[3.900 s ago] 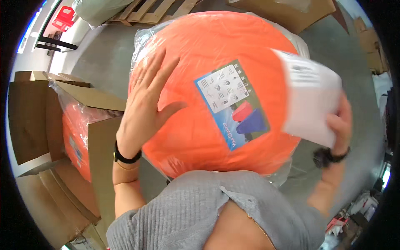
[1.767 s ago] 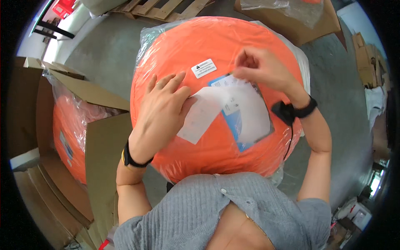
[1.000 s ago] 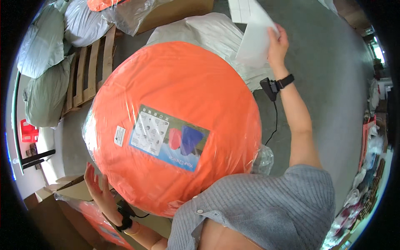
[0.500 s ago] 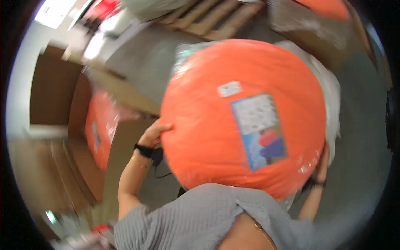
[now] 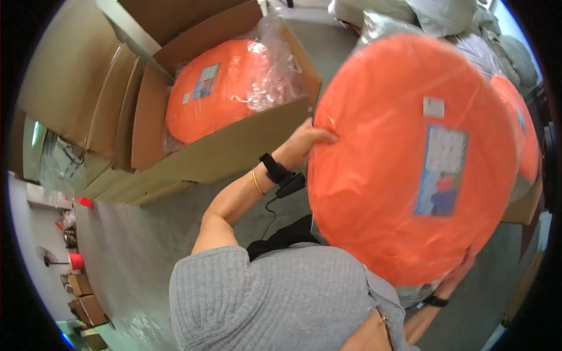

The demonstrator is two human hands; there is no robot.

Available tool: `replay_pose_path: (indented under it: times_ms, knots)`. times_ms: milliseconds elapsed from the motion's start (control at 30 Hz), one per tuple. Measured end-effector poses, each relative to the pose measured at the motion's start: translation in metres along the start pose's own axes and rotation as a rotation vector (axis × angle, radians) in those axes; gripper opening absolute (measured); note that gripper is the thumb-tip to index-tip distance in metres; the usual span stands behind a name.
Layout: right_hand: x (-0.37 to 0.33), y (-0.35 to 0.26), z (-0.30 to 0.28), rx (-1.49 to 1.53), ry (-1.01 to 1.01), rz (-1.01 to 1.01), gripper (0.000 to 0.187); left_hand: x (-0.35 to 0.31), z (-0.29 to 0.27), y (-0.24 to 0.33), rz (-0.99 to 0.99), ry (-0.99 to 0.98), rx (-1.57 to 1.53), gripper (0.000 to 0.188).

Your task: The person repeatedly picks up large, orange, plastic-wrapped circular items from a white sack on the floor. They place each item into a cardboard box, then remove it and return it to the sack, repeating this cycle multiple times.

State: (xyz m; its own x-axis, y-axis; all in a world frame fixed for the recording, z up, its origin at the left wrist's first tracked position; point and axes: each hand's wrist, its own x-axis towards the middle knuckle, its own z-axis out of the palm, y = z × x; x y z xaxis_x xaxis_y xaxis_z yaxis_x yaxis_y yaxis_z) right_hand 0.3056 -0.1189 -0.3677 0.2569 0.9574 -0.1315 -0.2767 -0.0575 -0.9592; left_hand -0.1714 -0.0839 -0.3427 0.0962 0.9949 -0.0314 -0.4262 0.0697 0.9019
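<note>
I hold a big round orange cushion [image 5: 374, 152] in clear plastic, tilted up in front of my chest. A small white label and a printed picture insert [image 5: 443, 169] show on its face. My left hand [image 5: 309, 140] is closed on its left edge, with the thumb over the front and the other fingers mostly behind. At the lower right edge, my right hand [image 5: 459, 274] grips it from below, its fingers partly hidden. Left of the held cushion, a similar wrapped orange cushion [image 5: 216, 108] lies in an open cardboard box [image 5: 234, 140].
More cardboard [image 5: 70, 76] stands at the far left. At the right, another wrapped orange cushion [image 5: 518, 126] sits above a carton [image 5: 524, 205]. Pale stuffed sacks [image 5: 448, 14] are piled at the back. A red-based fan [image 5: 76, 261] and small boxes [image 5: 92, 309] line the lower-left wall.
My view has swung left, bringing the open box and its cushion more fully into sight. The held cushion sits farther right in view and looks narrower. Both hands keep their hold.
</note>
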Motion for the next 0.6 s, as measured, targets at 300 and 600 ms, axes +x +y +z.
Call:
replay_pose_path:
  times_ms: [300,600]
  knots:
    - [0.088,0.045,0.122,-0.479,-0.563,-0.381,0.037,-0.110,-0.136,0.104,1.036,0.785,0.643,0.038]
    - [0.012,-0.006,0.312,0.066,-0.987,0.006,0.018,-0.138,-0.277,0.226,0.806,0.821,0.419,0.026]
